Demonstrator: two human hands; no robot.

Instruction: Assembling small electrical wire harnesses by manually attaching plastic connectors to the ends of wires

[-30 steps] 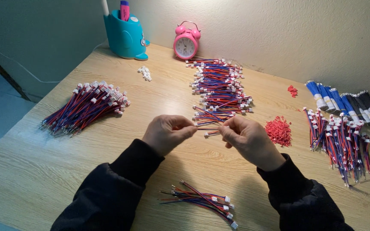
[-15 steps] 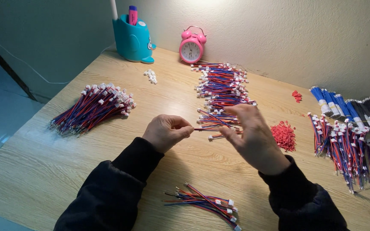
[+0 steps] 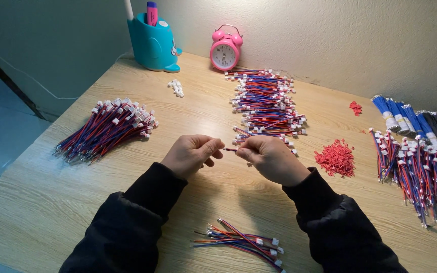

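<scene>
Your left hand [image 3: 190, 155] and your right hand [image 3: 268, 157] meet over the middle of the table [image 3: 41, 202]. The fingers of both hands are pinched shut on one thin wire [image 3: 230, 149]. Only a tiny red and blue bit of it shows in the gap between your fingertips. I cannot tell if a plug is on its end, because your fingers hide it.

To do this step well, I think you should keep the pinch tight and close to the wire's tip, so it does not bend or slip. Keep both hands low over the table, so a dropped wire stays near.

From your hands, the long pile of wires [image 3: 266, 103] lies at 12 o'clock. The small heap of red bits [image 3: 336, 157] is at 3 o'clock. The fan of wires [image 3: 108, 129] is at 10 o'clock. A few loose wires [image 3: 241, 241] lie at 6 o'clock, between your sleeves. More bundles [image 3: 413, 167] sit far off at 3 o'clock. The pink clock [image 3: 224, 50] and the blue pen cup [image 3: 154, 44] stand at the back by the wall.

Half a second ago your right hand was open and reaching up toward the long pile. Now it has come back and closed. Your left hand has hardly moved.
</scene>
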